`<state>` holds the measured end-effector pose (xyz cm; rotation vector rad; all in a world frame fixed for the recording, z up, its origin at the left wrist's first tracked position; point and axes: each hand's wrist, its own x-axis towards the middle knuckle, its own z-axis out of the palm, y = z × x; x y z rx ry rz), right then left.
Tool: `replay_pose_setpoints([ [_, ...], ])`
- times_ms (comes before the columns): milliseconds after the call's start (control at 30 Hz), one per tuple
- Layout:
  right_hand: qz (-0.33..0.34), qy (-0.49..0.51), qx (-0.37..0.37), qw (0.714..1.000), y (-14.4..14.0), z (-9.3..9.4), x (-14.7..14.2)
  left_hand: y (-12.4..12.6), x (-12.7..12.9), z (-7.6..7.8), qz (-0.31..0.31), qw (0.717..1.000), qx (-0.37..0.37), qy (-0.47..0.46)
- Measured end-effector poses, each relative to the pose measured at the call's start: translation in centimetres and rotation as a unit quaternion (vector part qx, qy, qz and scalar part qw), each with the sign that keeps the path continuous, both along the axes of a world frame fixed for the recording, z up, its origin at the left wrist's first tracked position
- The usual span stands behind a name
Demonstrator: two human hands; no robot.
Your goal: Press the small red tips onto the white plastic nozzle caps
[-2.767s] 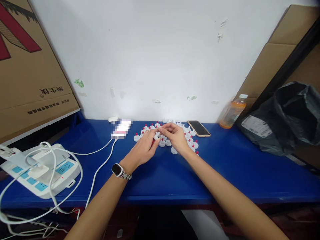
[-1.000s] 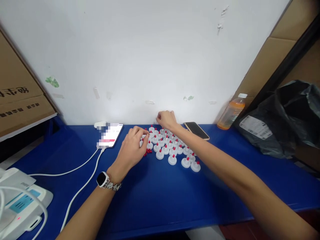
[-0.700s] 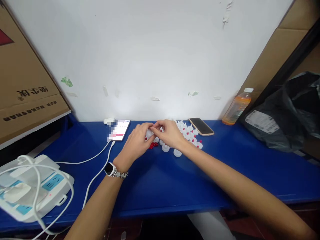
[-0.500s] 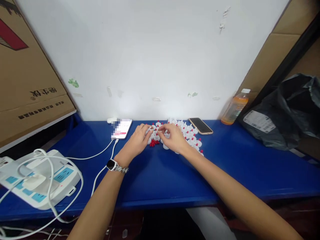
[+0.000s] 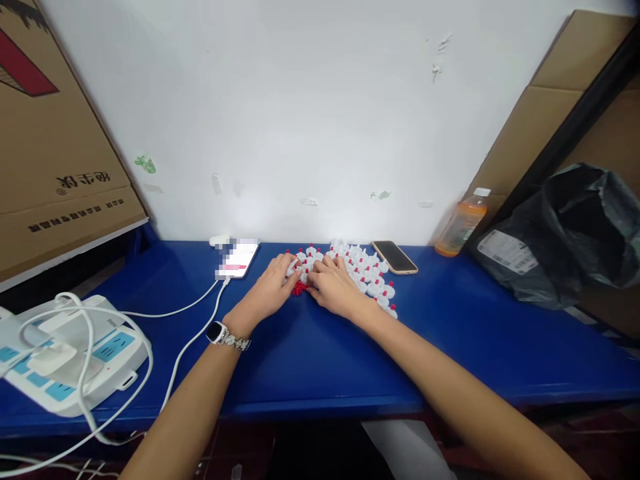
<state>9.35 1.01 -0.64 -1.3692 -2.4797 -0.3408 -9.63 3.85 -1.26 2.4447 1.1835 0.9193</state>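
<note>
Two bare hands meet over a cluster of small white plastic caps (image 5: 367,277) near the back edge of a glossy blue surface (image 5: 320,360). The left hand (image 5: 270,290), a white-faced watch (image 5: 216,331) on a metal band at its wrist, rests palm down with fingers curled toward a little heap of loose red pieces (image 5: 299,288); whether its grip is closed on anything cannot be told. The right hand (image 5: 333,288) lies just beside it, fingertips touching the left hand's at the near-left corner of the cluster, and its grip is likewise too small and hidden to read. The caps are round and disc-shaped, each topped with a red tip, packed closely together in rows running back toward the wall, some hidden beneath the right hand.

Left of the cluster a white phone (image 5: 239,259) lies flat near the back edge, a white cable (image 5: 193,340) trailing from it toward the front-left corner, where a white power strip (image 5: 65,350) with blue sockets sits tangled in cords. Right of the caps a dark phone (image 5: 395,257) in a tan case lies face up. Farther right an orange drink bottle (image 5: 460,227) stands against the wall, beside a crumpled black plastic bag (image 5: 565,233). A brown cardboard box (image 5: 55,147) leans at the left edge.
</note>
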Motion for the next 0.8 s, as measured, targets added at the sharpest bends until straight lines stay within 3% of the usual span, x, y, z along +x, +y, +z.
replay_pose_setpoints([
  [67,0.009,0.082,-0.009,0.997,0.0,0.3,0.3,-0.3,0.1,0.4,-0.002,1.0,-0.012,-0.004],
  [133,0.009,0.221,-0.024,0.975,0.0,0.8,0.6,-0.8,0.3,0.8,-0.008,0.999,-0.034,-0.01],
  [233,0.023,0.422,-0.056,0.905,0.2,1.4,0.7,-1.6,0.8,1.3,-0.026,0.998,-0.049,-0.023],
  [333,0.042,0.537,-0.094,0.837,0.5,1.6,0.2,-2.2,1.2,1.4,-0.04,0.998,-0.043,-0.033],
  [433,0.038,0.597,-0.102,0.795,0.8,1.3,-0.5,-2.5,1.5,1.4,-0.029,0.997,-0.058,-0.038],
  [533,0.038,0.627,-0.097,0.772,0.8,0.9,-0.9,-2.8,1.6,1.4,-0.024,0.997,-0.059,-0.043],
  [667,0.047,0.642,-0.097,0.759,0.7,0.6,-1.2,-3.0,1.7,1.2,-0.032,0.998,-0.047,-0.035],
  [800,0.048,0.636,-0.093,0.765,0.3,0.4,-1.4,-3.0,1.7,1.1,-0.041,0.998,-0.039,-0.038],
])
